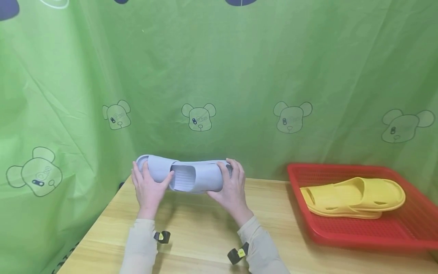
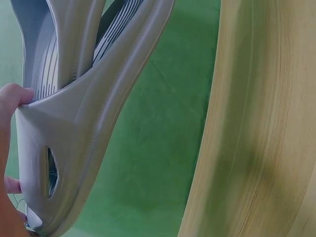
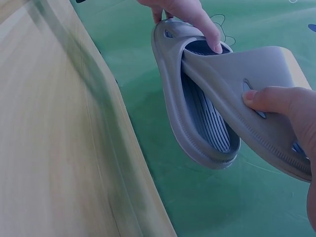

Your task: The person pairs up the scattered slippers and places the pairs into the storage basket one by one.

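Note:
Two light grey-blue slippers are held up above the table, fitted into each other toe to heel. My left hand [image 1: 150, 192] grips the left slipper [image 1: 157, 169] by its toe end, its thumb at the edge of the strap opening. The right slipper [image 1: 210, 177] is gripped at its toe end by my right hand [image 1: 232, 190]. In the right wrist view, the right thumb presses by a side slot of that slipper [image 3: 266, 69], while the other slipper [image 3: 170, 64] angles away beneath it. Some left fingers are hidden behind the left slipper [image 2: 64, 128] in the left wrist view.
A red plastic basket [image 1: 316, 234] stands on the wooden table [image 1: 191, 243] at the right. Yellow slippers [image 1: 380, 194], nested together, lie in it. Behind the table hangs a green curtain [image 1: 246, 76] with bear-head prints.

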A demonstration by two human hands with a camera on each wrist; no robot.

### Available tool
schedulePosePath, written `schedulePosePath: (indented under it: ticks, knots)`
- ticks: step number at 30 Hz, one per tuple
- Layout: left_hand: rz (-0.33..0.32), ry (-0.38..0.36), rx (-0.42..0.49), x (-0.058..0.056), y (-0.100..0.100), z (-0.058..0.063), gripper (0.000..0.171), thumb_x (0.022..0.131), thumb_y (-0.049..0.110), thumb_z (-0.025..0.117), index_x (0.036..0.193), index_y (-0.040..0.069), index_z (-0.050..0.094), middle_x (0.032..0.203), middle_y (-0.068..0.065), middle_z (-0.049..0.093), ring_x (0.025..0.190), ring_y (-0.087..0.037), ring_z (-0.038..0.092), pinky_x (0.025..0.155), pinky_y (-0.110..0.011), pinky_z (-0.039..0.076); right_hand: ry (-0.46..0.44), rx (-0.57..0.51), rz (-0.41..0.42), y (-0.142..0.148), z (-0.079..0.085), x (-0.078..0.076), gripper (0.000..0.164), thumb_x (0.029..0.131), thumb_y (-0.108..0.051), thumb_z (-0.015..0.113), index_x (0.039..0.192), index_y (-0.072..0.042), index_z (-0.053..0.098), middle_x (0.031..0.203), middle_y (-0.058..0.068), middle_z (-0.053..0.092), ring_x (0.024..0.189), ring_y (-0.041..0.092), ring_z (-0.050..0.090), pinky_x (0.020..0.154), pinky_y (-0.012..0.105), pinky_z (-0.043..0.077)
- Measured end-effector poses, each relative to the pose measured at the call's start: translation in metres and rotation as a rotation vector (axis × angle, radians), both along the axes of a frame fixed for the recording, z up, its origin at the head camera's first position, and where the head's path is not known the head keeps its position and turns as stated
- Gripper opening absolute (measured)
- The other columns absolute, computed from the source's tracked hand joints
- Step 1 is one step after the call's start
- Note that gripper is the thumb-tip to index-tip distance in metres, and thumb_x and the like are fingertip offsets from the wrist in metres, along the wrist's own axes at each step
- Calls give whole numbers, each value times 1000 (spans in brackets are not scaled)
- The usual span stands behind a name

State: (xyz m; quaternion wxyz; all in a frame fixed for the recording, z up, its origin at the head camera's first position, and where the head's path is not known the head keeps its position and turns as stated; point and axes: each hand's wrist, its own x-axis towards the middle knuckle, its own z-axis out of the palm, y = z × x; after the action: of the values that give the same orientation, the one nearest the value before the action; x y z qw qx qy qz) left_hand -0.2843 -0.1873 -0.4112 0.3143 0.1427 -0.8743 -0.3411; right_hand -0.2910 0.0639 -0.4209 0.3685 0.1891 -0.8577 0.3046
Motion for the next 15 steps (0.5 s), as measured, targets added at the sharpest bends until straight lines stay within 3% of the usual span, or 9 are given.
schedulePosePath:
  ticks: [15]
  knots:
    - [-2, -10, -10, 0, 3, -1, 106, 71, 63, 76, 149, 5, 32, 164, -20, 4, 147, -50, 13, 103, -71, 35, -19, -5, -12, -6, 0, 2, 98, 49, -31, 96, 133, -17, 47, 145, 20, 36, 136, 39, 26, 110, 60, 33]
